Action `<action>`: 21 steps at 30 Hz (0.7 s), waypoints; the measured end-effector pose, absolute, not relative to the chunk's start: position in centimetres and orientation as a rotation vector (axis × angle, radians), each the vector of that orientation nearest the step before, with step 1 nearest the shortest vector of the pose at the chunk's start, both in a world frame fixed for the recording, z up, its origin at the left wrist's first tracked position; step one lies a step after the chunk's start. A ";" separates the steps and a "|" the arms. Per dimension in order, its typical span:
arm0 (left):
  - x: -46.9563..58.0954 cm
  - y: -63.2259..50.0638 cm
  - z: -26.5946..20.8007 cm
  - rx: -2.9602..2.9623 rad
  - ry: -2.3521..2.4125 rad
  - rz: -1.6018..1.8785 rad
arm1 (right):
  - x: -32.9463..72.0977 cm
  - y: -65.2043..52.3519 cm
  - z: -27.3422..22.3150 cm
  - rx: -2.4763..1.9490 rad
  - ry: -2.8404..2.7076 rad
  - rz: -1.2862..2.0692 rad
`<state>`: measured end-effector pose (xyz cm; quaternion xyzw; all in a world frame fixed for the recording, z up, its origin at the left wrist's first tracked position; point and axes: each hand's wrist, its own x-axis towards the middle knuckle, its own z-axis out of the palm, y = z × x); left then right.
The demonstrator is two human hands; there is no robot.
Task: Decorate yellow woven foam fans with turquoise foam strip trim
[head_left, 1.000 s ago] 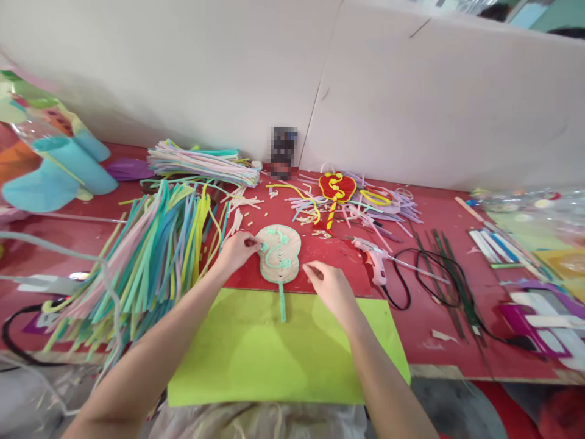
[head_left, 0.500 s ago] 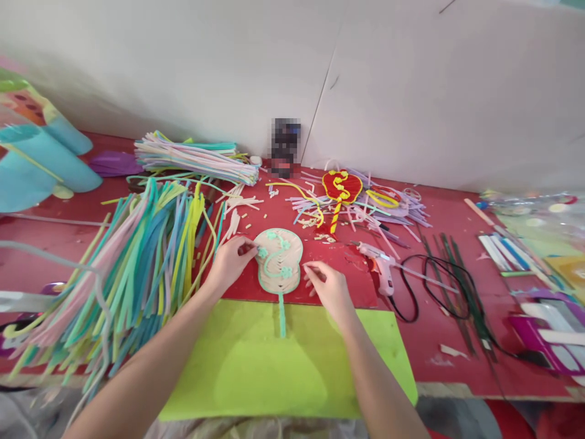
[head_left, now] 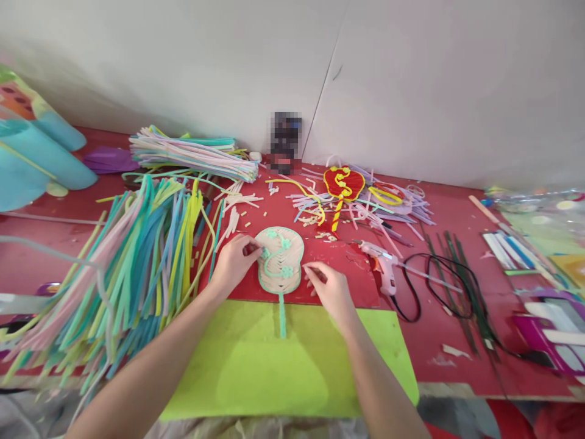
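Note:
A hand fan made of cream pipe cleaners (head_left: 274, 283) lies flat on the red board, edged in mint green and decorated with a curved stem and small flowers. Its mint-green handle (head_left: 282, 317) reaches over the yellow-green sheet. At the fan's left edge, my left hand (head_left: 235, 262) has its thumb and index finger pinched on a small green flower (head_left: 265, 252), which the fingertips partly hide. My right hand (head_left: 329, 286) is just off the fan's right edge, fingers loosely bent and apart, with nothing seen in them.
Bundled pipe cleaners (head_left: 150, 244) heap at the left. A red and yellow fan (head_left: 343, 184) rests on lilac pipe cleaners at the back. A pink glue gun (head_left: 386, 271) with a black cord lies at the right. The yellow-green sheet (head_left: 269, 378) covers the front.
The view has shifted slightly. My left hand's fingers have moved a little to the right, further over the fan's edge. My right hand holds nearly the same place.

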<state>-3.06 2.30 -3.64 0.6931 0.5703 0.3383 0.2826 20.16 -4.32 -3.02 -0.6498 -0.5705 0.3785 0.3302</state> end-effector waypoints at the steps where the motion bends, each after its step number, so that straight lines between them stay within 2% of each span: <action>1: -3.1 2.2 -3.4 1.868 1.540 0.930 | 20.1 -4.3 -3.0 -1.698 -1.491 0.986; 6: -3.5 1.6 -2.3 2.019 1.533 1.041 | 20.2 -4.6 -3.3 -1.676 -1.483 0.943; 14: -3.5 1.2 -2.6 2.319 1.529 0.769 | 20.3 -4.7 -3.2 -1.671 -1.521 0.927; 21: -3.6 1.6 -3.4 2.292 1.493 0.784 | 20.3 -4.8 -3.0 -1.676 -1.535 0.932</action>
